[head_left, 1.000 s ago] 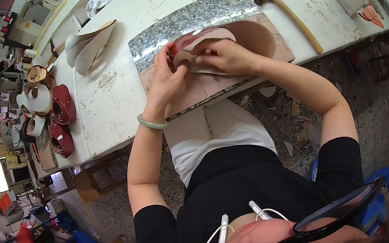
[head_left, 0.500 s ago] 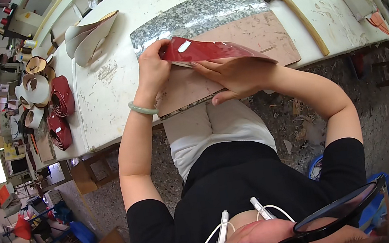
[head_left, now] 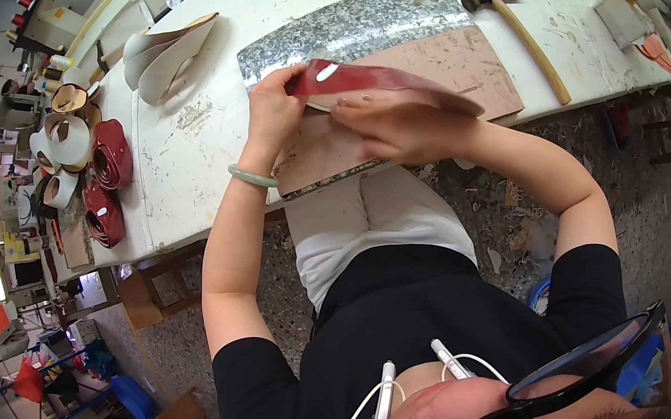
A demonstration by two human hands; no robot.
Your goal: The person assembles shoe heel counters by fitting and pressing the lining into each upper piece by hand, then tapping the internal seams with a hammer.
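Note:
A glossy red leather piece (head_left: 369,79) with a pale underside is tilted up over a pinkish-brown board (head_left: 452,67), its long curved edge running down to the right. My left hand (head_left: 278,107), with a pale green bangle (head_left: 253,176) at the wrist, is closed on the piece's left end. Against the near side of the leather lies my right hand (head_left: 413,125), fingers stretched toward the left and smeared by motion. Its thumb is apart from the fingers. The leather's far right tip sticks out above my right wrist.
The board lies on a speckled grey slab (head_left: 362,24) on the white table (head_left: 194,169). A wooden-handled hammer (head_left: 530,48) is to the right. Folded pale pieces (head_left: 167,58) lie at the left, beside rolled red pieces (head_left: 110,154) and pale rolls (head_left: 66,139).
My right hand has shifted slightly along the leather and blurred, its thumb drawn nearer the fingers. The left hand keeps its hold. The whole view has shifted a little.

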